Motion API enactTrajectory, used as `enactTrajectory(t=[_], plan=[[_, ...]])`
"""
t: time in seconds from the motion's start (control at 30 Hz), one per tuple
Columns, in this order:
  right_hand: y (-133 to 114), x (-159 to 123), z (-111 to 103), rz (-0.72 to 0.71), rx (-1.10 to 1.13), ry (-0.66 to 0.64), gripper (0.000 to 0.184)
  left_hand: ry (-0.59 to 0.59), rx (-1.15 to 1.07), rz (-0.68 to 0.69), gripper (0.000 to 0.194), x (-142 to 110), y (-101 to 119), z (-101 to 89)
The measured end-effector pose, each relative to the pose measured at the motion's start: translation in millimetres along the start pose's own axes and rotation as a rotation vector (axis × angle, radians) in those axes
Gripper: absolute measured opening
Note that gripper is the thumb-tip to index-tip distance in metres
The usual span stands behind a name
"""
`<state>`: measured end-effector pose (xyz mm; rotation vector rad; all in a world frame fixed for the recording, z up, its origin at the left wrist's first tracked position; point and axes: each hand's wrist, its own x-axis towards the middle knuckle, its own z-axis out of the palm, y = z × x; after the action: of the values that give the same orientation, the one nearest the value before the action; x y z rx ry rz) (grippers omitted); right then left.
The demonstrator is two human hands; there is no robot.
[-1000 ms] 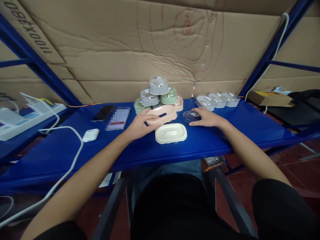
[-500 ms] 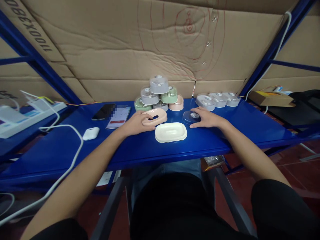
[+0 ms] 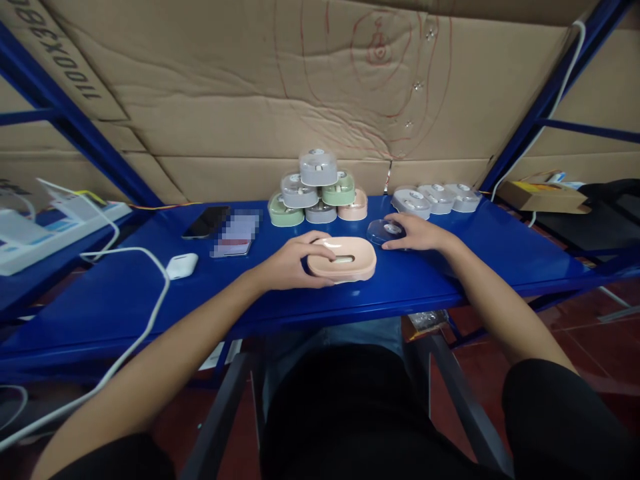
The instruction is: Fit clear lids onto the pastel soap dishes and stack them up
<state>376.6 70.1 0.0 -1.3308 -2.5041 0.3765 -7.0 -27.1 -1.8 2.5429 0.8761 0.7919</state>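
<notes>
My left hand [image 3: 299, 262] is closed around the left end of a peach-pink oval box piece [image 3: 361, 260] with a slot in its middle. The pink piece sits over the cream oval base; a pale strip shows through the slot, and most of the base is hidden. On the right, my right hand [image 3: 417, 233] grips the edge of a clear oval lid [image 3: 380, 232] between thumb and fingers. That lid lies on the blue table and bears a round label.
Several lidded oval boxes [image 3: 319, 170] form a stacked pyramid behind. Three grey lidded boxes [image 3: 437, 199] line the back right. To the left lie a white earbud case [image 3: 182, 266], a dark phone [image 3: 206, 223], a lit phone [image 3: 235, 235] and a white cable [image 3: 161, 293].
My left hand has carried the pink piece right and toward me, from beside the cream base to over it. My right hand stays at the clear lid, barely shifted.
</notes>
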Motion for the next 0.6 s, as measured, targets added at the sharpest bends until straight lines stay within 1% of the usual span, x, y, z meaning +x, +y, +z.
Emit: enactTrajectory(t=[0.17, 0.23, 0.37, 0.43, 0.5, 0.57, 0.6], plan=[[0.3, -0.6, -0.3, -0.017, 0.008, 0.001, 0.096, 0.019, 0.070, -0.107, 0.073, 1.4, 1.2, 11.1], [-0.4, -0.9, -0.3, -0.014, 0.011, 0.003, 0.095, 0.025, 0.075, -0.175, 0.080, 2.4, 2.2, 12.1], [-1.8, -1.5, 0.3, -0.006, 0.010, 0.000, 0.095, 0.023, 0.016, -0.319, 0.096, 4.9, 5.3, 13.4], [-4.5, -2.7, 0.0, -0.007, 0.012, 0.009, 0.094, 0.019, 0.006, -0.359, 0.099, 5.8, 6.5, 14.6], [-11.7, -4.8, -0.9, -0.020, 0.026, 0.080, 0.091, 0.010, 0.013, -0.370, 0.098, 6.5, 6.4, 15.9], [-25.6, -7.2, -1.1, -0.078, 0.056, 0.226, 0.088, -0.003, 0.004, -0.377, 0.100, 7.3, 4.6, 17.5], [-35.2, -8.1, -0.4, -0.131, 0.076, 0.295, 0.087, -0.006, -0.011, -0.386, 0.105, 7.7, 3.1, 18.4]])
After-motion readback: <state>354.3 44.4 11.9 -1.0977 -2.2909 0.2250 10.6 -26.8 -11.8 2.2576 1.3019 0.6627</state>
